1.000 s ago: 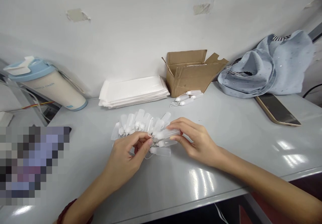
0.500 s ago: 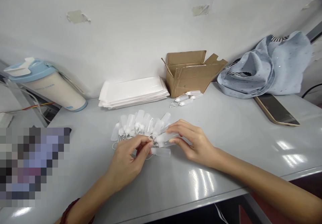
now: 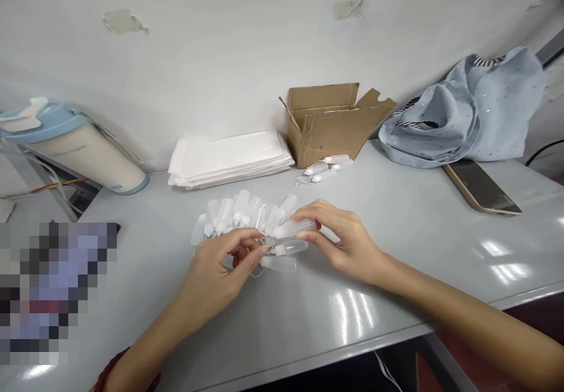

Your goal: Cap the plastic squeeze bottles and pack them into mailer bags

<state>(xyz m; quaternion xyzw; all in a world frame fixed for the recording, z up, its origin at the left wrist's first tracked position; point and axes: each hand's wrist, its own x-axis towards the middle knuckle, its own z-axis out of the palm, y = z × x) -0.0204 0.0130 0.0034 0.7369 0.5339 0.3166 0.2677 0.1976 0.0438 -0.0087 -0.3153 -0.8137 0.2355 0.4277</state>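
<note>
My right hand point(image 3: 346, 236) pinches a small translucent plastic bottle point(image 3: 296, 227) between thumb and fingers, its narrow end pointing left. At that end my left hand point(image 3: 227, 262) curls thumb and index finger around thin white cords; exactly what lies between those fingertips I cannot make out. Just below the held bottle lie two similar ones, an upper bottle point(image 3: 291, 247) and a lower bottle point(image 3: 282, 264). Behind my hands spreads a pile of such bottles point(image 3: 225, 213) with looped cords, partly hidden by my left hand.
Several more bottles point(image 3: 324, 174) lie by an open cardboard box point(image 3: 339, 136). Left of it is a stack of white envelopes point(image 3: 229, 157). A tumbler point(image 3: 92, 154) stands at far left. On the right are a blue cloth bag point(image 3: 484, 110) and a phone point(image 3: 484, 189).
My right hand has raised its bottle slightly, and another bottle now shows beneath it. My left fingertips are a little further apart. The whole view has shifted slightly.
</note>
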